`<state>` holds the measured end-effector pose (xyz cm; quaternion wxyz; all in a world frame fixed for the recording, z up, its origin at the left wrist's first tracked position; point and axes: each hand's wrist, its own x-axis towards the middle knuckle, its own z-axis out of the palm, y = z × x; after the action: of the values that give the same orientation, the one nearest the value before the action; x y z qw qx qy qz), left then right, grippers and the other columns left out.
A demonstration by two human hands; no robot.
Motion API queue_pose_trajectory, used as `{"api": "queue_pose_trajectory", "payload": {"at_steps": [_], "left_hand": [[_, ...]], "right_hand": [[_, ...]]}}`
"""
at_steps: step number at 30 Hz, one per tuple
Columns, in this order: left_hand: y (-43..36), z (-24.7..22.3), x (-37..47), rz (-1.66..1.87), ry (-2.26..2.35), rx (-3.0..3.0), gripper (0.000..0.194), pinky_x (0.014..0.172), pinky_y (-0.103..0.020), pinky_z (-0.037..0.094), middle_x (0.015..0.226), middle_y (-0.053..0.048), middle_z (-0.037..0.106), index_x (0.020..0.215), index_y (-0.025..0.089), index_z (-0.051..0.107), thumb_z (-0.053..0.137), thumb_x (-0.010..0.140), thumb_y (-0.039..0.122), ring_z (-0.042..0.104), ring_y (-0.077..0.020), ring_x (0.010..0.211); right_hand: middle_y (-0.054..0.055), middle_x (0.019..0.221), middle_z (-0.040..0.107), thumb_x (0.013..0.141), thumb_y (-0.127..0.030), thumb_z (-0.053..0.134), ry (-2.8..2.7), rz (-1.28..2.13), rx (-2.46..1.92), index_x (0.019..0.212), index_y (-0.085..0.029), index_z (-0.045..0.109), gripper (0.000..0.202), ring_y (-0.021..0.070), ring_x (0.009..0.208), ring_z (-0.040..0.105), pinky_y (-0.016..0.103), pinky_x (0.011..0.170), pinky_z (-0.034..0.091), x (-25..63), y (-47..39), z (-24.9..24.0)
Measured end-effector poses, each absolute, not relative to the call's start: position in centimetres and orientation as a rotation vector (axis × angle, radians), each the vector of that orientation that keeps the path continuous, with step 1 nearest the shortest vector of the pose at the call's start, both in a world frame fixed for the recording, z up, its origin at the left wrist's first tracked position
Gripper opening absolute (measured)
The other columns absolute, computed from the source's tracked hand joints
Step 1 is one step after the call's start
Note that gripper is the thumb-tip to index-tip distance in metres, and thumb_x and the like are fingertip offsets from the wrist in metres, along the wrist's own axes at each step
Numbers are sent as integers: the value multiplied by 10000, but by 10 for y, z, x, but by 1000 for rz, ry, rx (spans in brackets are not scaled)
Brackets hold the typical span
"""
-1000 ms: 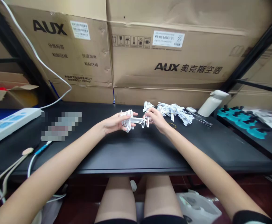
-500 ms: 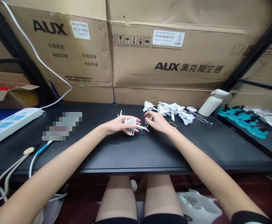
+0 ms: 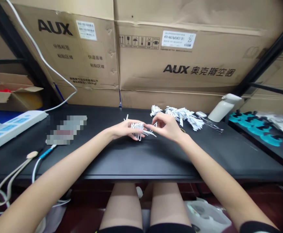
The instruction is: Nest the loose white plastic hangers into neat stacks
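Observation:
My left hand (image 3: 124, 130) is closed around a bundle of thin white bent pieces (image 3: 136, 127), stacked side by side; their exact kind I cannot make out. Loose white ends (image 3: 150, 133) stick out of this bundle toward the right. Close by, my right hand (image 3: 167, 125) is pinched, its fingertips almost meeting the left fingers. A bit of a thin white piece (image 3: 155, 124) shows at its fingers, mostly hidden. Behind that hand lies a pile of similar white pieces (image 3: 180, 115). Another small white piece (image 3: 126, 117) sits beyond my left hand.
A white bottle (image 3: 223, 108) leans at the back right, near teal items (image 3: 255, 127). At left lie a power strip (image 3: 15, 131), a blurred-out device (image 3: 67, 130) and a looped strap (image 3: 15, 171). Large cardboard boxes (image 3: 141, 77) wall off the table's back.
My right hand has turned and drawn its fingers in closer to the bundle. The left hand keeps its hold, and the whole view has shifted slightly.

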<state>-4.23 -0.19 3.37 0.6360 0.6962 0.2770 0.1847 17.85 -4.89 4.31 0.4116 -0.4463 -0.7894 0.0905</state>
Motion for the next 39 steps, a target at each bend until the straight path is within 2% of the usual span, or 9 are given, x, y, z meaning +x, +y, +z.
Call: {"api": "queue_pose_trajectory", "payload": {"at_steps": [2,6,9,13,18,26,32,36,39], "left_hand": [[0,32,-43,444,645,1576,546,684,-286,579,1058,-131,690,1209,175,584,736,731,390,666,-239,961],[2,32,-45,426,666,1612,531,675,-283,579,987,-97,697,1171,178,603,742,714,410,663,-219,920],[-1,34,-44,386,663,1663,485,652,-275,580,937,-88,690,1124,168,618,721,729,430,658,-221,913],[-4,36,-42,361,667,1688,472,613,-266,576,899,-92,685,1095,154,616,700,742,456,671,-218,860],[-5,37,-41,332,677,1689,460,607,-263,578,969,-113,690,1082,162,612,705,738,452,679,-241,899],[-4,34,-41,338,682,1677,463,595,-278,579,960,-103,691,1085,175,597,713,729,447,676,-258,923],[-3,34,-42,381,701,1673,479,583,-273,585,962,-94,672,1106,173,579,711,731,442,676,-256,914],[-3,34,-42,394,710,1660,465,592,-271,590,926,-80,676,1086,179,568,730,718,413,680,-246,905],[-3,34,-42,393,727,1680,477,577,-265,588,898,-79,689,1073,179,576,757,689,396,686,-242,885]], "right_hand": [[-10,606,573,726,-492,693,-2055,408,-1147,732,-187,598,320,95,464,459,255,496,380,176,-54,45],[21,742,661,681,-502,717,-2050,807,-1201,767,-168,598,365,92,429,536,230,423,385,170,-55,36],[20,701,674,660,-455,744,-2004,920,-1212,774,-163,597,346,111,436,573,226,431,411,166,-52,29],[27,684,680,705,-377,715,-2072,864,-1183,734,-147,649,241,122,536,598,234,532,443,167,-47,27],[24,649,666,727,-298,682,-2165,810,-1178,682,-143,684,161,123,581,574,234,564,425,173,-43,27],[-24,546,608,657,-309,741,-1952,1026,-1188,722,-166,583,222,110,445,557,208,418,421,162,-46,17],[24,710,660,571,-320,805,-1783,1031,-1274,773,-169,548,361,107,457,563,212,344,451,154,-41,4],[21,693,658,591,-271,785,-1763,990,-1291,801,-167,551,331,112,479,571,200,340,446,152,-40,2],[25,666,659,639,-270,746,-1815,955,-1267,757,-156,600,219,120,495,576,207,376,442,151,-42,4]]}}
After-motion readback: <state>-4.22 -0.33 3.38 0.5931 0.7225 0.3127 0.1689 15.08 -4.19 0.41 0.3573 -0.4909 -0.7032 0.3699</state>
